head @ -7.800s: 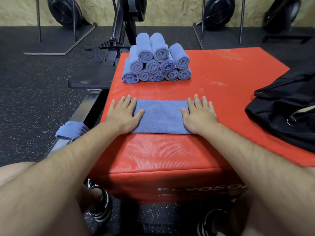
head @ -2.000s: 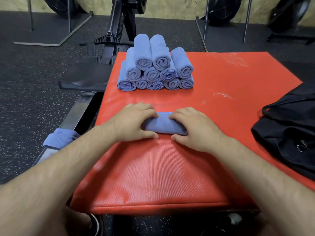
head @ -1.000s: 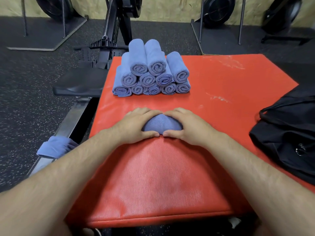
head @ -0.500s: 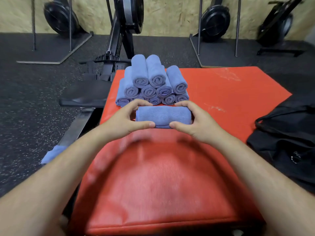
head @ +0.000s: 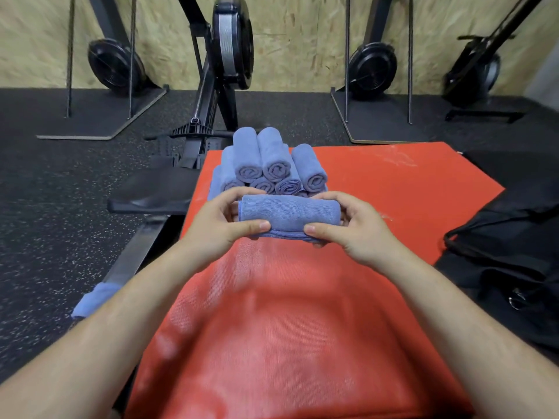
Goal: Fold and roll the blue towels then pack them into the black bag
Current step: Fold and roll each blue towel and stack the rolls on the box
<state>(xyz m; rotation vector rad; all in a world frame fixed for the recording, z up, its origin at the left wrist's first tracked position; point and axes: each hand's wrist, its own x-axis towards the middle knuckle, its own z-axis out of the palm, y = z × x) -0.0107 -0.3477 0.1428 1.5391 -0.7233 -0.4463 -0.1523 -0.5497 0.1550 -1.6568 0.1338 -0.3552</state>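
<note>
Up off the red desk (head: 302,328) since a second ago, black bag (head: 514,252) off to our right, stack (head: 272,164) just behind, the rolled towel (head: 290,217) lies crosswise, our left hand (head: 217,225) and right hand (head: 357,231) gripping its ends, right nearer the bag.

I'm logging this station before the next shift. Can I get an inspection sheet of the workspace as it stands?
Surface: red padded box, with pale scuffs near its far edge.
Job's things: rolled blue towel held in front of the stack of rolled towels, apparently lifted off the box; black bag at the box's right edge.
Clutter: loose blue towel down on the left, off the box.
Hands: left hand and right hand each grip one end of the roll.
Cables: nothing seen.
Surroundings: rowing machine behind the box, chipboard wall, speckled floor.
</note>
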